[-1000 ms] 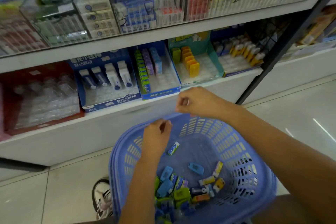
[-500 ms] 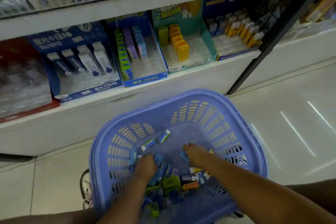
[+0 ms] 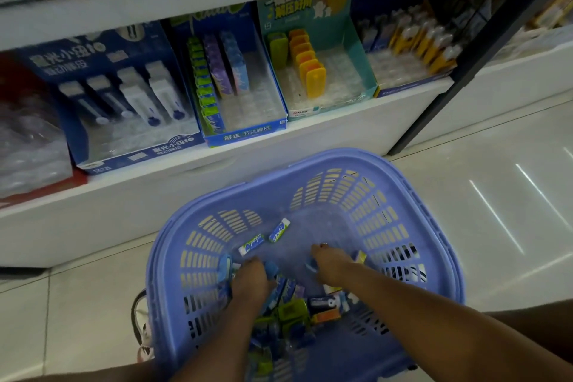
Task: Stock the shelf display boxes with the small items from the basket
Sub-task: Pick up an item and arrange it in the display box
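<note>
Looked straight down on a lilac slatted basket (image 3: pixel 366 201) standing on pale floor tiles (image 3: pixel 496 211) just in front of a low white shelf (image 3: pixel 341 116). Had both bare forearms inside the basket. Had the left hand (image 3: pixel 249 281) knuckles-up on the heap of small items (image 3: pixel 291 316) at the near end, fingers curled down among blue packets; could not tell through the blur whether closed on anything. Had the right hand (image 3: pixel 331 263) at the far edge of the heap, fingertips bent down beside a small blue piece (image 3: pixel 310 267); again could not tell whether pinching it or only touching. Showed one wrapped eraser (image 3: pixel 251 244) and a second wrapped eraser (image 3: pixel 279 230), both blue and white, lying on the bare basket floor just beyond the left hand, near each other and apart from the heap. Showed a green piece (image 3: pixel 293 310), an orange piece (image 3: pixel 325 316) and a dark piece (image 3: pixel 319 302) between the two forearms. Faced four open display boxes side by side on the shelf: a wide blue box (image 3: pixel 136 153) with white stick-shaped items standing at the back; a narrower blue box (image 3: pixel 248 130) with a green row down its left side and shorter purple and blue rows beside it; a teal box (image 3: pixel 366 71) with one green piece and a row of orange and yellow pieces upright; a dark blue box (image 3: pixel 412 88) with yellow-bodied pieces. Caught a shoe (image 3: pixel 142 319) by the basket's left side and a black upright post (image 3: pixel 465 71) right of the boxes.
</note>
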The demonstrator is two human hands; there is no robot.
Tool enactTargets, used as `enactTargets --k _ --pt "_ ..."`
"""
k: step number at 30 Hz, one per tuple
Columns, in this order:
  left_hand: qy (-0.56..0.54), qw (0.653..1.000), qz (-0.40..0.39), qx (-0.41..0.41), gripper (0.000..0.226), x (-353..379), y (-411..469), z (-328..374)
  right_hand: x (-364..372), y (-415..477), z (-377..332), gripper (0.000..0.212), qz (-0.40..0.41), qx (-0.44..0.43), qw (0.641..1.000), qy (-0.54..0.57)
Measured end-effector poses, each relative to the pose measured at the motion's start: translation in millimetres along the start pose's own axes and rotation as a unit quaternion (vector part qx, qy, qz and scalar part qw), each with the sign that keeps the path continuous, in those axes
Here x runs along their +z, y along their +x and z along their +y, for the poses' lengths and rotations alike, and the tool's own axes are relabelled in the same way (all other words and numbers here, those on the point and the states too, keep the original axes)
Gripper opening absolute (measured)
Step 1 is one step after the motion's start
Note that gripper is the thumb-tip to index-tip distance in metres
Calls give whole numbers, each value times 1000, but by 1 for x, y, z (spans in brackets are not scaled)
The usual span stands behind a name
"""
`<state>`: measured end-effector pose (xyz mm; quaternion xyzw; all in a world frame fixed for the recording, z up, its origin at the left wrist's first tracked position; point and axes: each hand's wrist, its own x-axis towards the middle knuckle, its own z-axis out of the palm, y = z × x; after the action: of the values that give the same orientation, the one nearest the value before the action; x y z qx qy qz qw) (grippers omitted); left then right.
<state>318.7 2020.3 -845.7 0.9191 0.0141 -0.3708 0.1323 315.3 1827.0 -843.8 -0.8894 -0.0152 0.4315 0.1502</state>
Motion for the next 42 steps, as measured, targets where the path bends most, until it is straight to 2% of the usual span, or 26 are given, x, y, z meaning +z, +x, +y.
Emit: enactTargets --k 2,3,6,10,13,17,19,22,25,28,32,36,39,42 --pt "-58 998 -4 -8 35 -3 -1 1 -19 -11 -5 29 -39 -19 993 111" --pt "-102 995 -1 -8 32 -5 -1 4 -32 -17 -8 30 -70 -25 986 149" --pt "-202 979 11 19 22 -26 1 20 -76 -40 -21 26 -148 -46 971 184" --pt "-309 949 -5 61 31 -67 -4 55 -134 -79 -33 20 -138 -62 946 287" --pt "-411 906 -14 98 28 -96 -25 79 -174 -111 -30 20 -93 -117 917 370" --pt "-535 834 -24 131 24 -143 -63 105 -219 -146 -24 19 29 -184 880 438" --pt "-591 793 -17 145 29 -164 -78 115 -240 -155 -22 20 173 -196 858 441" --pt "-675 718 -29 168 37 -187 -93 125 -271 -157 -18 24 404 -167 807 397" --pt "-729 655 -53 190 41 -197 -102 129 -298 -144 -14 32 524 -133 780 316" --pt "-756 622 -71 192 42 -199 -104 129 -325 -129 -18 34 569 -119 789 198" --pt "-760 625 -61 169 42 -195 -99 126 -351 -103 -27 30 523 -116 843 50" --pt "-765 622 -59 157 42 -194 -93 122 -358 -79 -32 30 517 -115 848 9" --pt "-764 622 -58 161 42 -196 -90 121 -362 -65 -33 29 490 -96 866 -21" --pt "-763 624 -62 157 42 -197 -88 124 -367 -60 -37 14 448 -79 890 -42"
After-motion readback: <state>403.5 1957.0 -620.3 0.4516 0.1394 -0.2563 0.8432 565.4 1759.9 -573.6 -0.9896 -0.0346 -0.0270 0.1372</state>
